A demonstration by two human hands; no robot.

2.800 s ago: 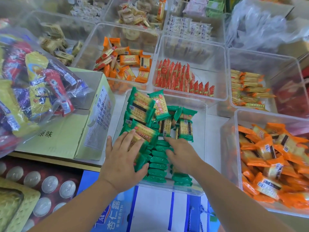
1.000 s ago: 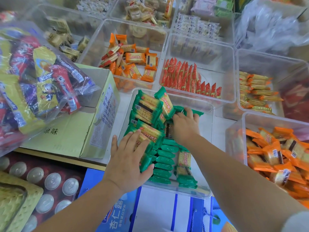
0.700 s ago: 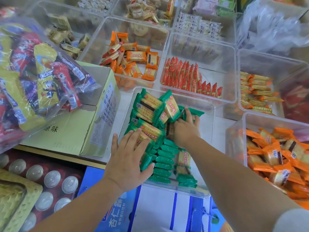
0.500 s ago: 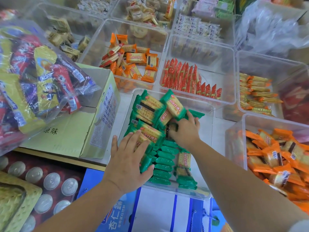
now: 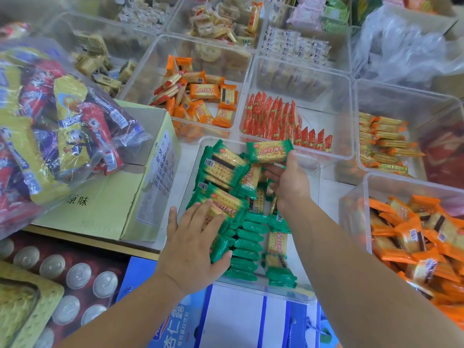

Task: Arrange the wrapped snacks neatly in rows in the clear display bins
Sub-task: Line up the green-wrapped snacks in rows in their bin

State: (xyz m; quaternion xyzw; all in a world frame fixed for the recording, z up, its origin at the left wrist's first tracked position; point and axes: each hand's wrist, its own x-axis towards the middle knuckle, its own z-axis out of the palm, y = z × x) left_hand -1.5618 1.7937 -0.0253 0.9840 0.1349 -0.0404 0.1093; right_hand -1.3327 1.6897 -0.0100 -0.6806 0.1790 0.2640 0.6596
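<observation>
The bench (image 5: 331, 194) is covered with clear bins set edge to edge. At the left a big plastic bag (image 5: 50, 121) of bright packets slumps on a yellow cardboard box (image 5: 100, 197). Straight in front of the person is the clear bin (image 5: 310, 296) being filled. Its near half holds green packets (image 5: 246, 247) standing on edge in two rows, and its far half holds a loose heap (image 5: 221, 172) of the same green snacks. The left hand (image 5: 193, 249) lies flat with fingers spread, pressing on the packets at the bin's left side. The right hand (image 5: 288, 182) pinches a single green packet (image 5: 268, 151) between thumb and fingers, lifted above the heap at the bin's far edge. In the bin just beyond, red packets (image 5: 276, 119) stand in a row.
</observation>
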